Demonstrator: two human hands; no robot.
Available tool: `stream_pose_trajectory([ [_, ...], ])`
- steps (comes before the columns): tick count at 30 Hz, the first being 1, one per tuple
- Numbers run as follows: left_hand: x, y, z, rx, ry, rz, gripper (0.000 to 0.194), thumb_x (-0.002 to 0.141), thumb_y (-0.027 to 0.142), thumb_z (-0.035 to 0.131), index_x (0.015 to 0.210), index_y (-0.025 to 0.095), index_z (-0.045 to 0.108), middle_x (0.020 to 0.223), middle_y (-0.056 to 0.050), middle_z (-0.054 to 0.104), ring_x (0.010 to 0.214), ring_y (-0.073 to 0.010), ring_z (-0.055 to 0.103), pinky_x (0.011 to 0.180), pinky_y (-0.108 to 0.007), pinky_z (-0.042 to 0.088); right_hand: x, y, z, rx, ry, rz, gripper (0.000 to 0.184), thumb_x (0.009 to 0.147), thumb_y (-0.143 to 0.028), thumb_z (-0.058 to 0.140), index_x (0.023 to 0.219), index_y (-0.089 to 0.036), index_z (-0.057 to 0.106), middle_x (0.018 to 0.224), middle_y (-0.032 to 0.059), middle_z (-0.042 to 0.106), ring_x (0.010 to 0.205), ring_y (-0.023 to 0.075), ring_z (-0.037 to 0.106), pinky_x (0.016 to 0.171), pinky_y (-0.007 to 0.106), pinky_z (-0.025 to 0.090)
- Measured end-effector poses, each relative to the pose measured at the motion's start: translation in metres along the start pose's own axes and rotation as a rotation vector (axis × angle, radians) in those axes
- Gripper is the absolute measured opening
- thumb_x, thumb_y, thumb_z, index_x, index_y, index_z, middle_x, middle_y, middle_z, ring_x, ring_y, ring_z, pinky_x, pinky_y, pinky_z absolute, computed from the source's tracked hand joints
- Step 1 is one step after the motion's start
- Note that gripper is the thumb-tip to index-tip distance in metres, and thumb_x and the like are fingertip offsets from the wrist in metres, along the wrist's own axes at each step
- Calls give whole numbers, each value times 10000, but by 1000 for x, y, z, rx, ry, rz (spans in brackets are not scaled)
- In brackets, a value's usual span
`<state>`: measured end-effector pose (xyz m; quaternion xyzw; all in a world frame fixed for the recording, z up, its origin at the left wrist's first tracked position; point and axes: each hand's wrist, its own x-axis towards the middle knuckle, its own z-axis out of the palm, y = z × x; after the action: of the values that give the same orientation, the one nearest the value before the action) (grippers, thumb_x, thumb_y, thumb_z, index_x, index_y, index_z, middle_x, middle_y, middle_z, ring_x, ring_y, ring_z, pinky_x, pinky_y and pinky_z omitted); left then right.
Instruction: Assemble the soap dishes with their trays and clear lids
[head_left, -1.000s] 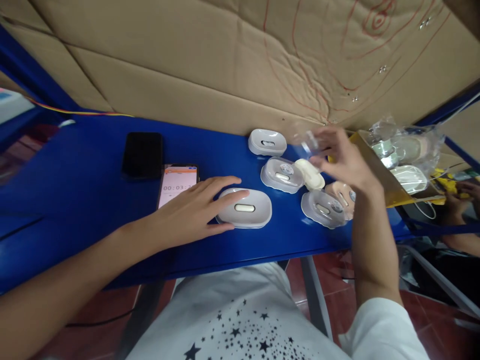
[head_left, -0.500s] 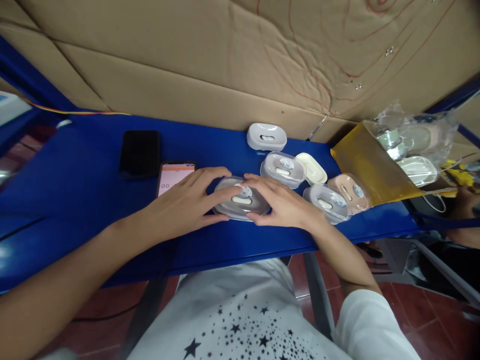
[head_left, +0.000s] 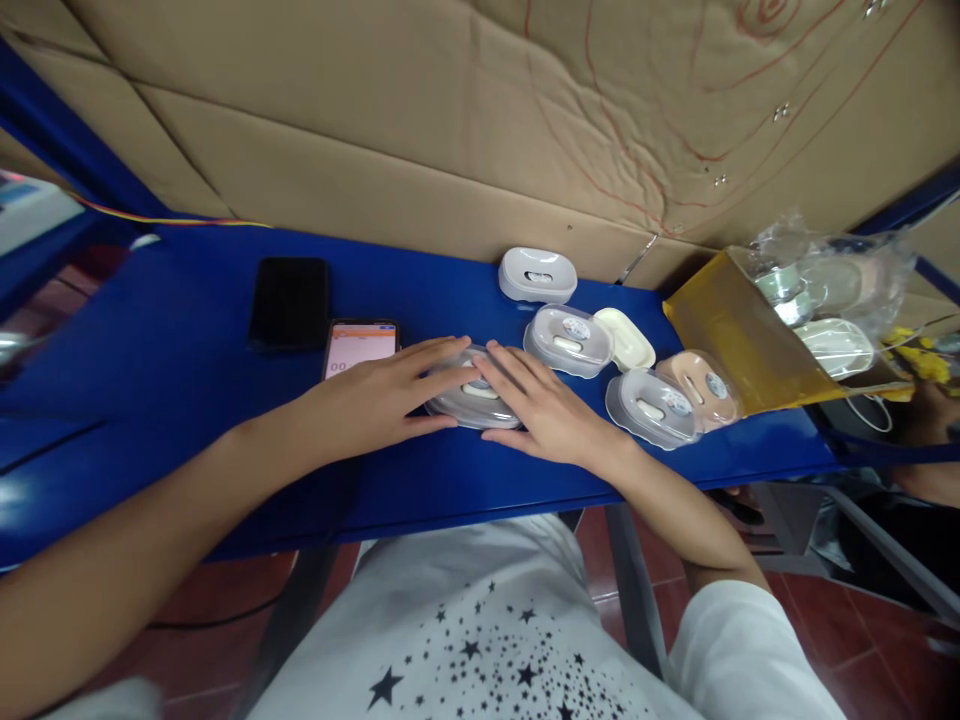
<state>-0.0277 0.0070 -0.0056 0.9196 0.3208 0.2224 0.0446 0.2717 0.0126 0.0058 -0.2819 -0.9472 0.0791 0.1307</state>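
A white oval case with a clear plastic lid (head_left: pixel 471 398) lies on the blue table (head_left: pixel 187 400) in front of me. My left hand (head_left: pixel 375 398) rests flat on its left side, fingers stretched across the lid. My right hand (head_left: pixel 541 408) lies flat on its right side, fingers pressed on the lid. Both hands cover most of the case.
Further oval cases lie to the right: a white one (head_left: pixel 537 274), a lidded one (head_left: pixel 566 341), a cream one (head_left: pixel 625 337), another lidded one (head_left: pixel 649 406), a peach one (head_left: pixel 700 385). A yellow bag (head_left: pixel 739 340) holds more. A black phone (head_left: pixel 289 301) and a lit phone (head_left: pixel 360 343) lie left. Cardboard (head_left: pixel 450 120) backs the table.
My right hand came down from near the bag with a clear lid and set it on the case. Both hands now press flat on the lidded case.
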Motion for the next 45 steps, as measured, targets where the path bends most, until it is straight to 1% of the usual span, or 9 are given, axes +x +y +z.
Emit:
stream_pose_trajectory([
  [4,-1,0,0,48,35,31,535,1144,392,615,1657,262,537,1730,-164,527,1560,-345,571,1251,-514,538,2,2,3,0,2,-11,880,1114,-515,637,1806,-183,205,1848,241,268,1722,412,268,1362,682,341],
  [7,-2,-3,2,70,57,62,521,1131,441,638,1606,235,579,1666,-191,590,1526,-365,603,1233,-535,553,3,6,2,3,-3,-33,850,1122,-493,620,1810,-203,213,1858,217,258,1719,406,276,1358,672,349],
  [12,-1,-7,4,36,92,47,565,1111,538,646,1578,229,573,1569,-191,660,1446,-363,666,1194,-522,585,6,15,-1,44,25,-68,830,1105,-613,618,1789,-258,309,1846,173,317,1696,371,341,1357,642,363],
  [16,2,-5,5,37,112,33,530,1103,539,653,1510,204,601,1516,-203,672,1407,-370,682,1156,-514,604,7,18,-3,36,30,-97,747,1132,-573,581,1766,-235,374,1845,165,327,1705,345,331,1375,612,342],
  [24,3,-3,1,-50,51,-43,539,1068,573,677,1479,229,624,1510,-168,649,1380,-362,675,1171,-504,573,9,20,0,19,15,-128,716,1142,-566,548,1750,-219,398,1846,168,323,1705,360,326,1366,649,333],
  [28,3,-5,2,-83,24,-73,525,1053,612,682,1410,230,645,1471,-165,654,1296,-354,705,1112,-499,599,9,19,0,21,31,-134,672,1136,-567,553,1701,-209,484,1822,172,378,1685,375,356,1351,654,354],
  [33,3,-4,3,-67,3,-75,541,1078,650,619,1419,230,618,1474,-171,642,1275,-350,708,1060,-494,622,8,20,3,69,31,-125,689,1138,-570,563,1733,-249,431,1832,152,364,1704,341,335,1370,648,329],
  [41,4,1,-1,-10,52,-40,473,1117,552,584,1456,221,592,1521,-193,622,1352,-374,687,1100,-527,623,7,27,13,29,108,-117,692,1122,-608,589,1702,-240,505,1772,159,471,1693,338,370,1385,615,337],
  [45,5,3,-1,16,56,-21,447,1127,484,585,1487,219,574,1521,-191,624,1364,-370,683,1133,-529,608,6,27,16,19,116,-76,744,1096,-630,629,1727,-270,471,1757,146,497,1678,348,401,1381,629,344],
])
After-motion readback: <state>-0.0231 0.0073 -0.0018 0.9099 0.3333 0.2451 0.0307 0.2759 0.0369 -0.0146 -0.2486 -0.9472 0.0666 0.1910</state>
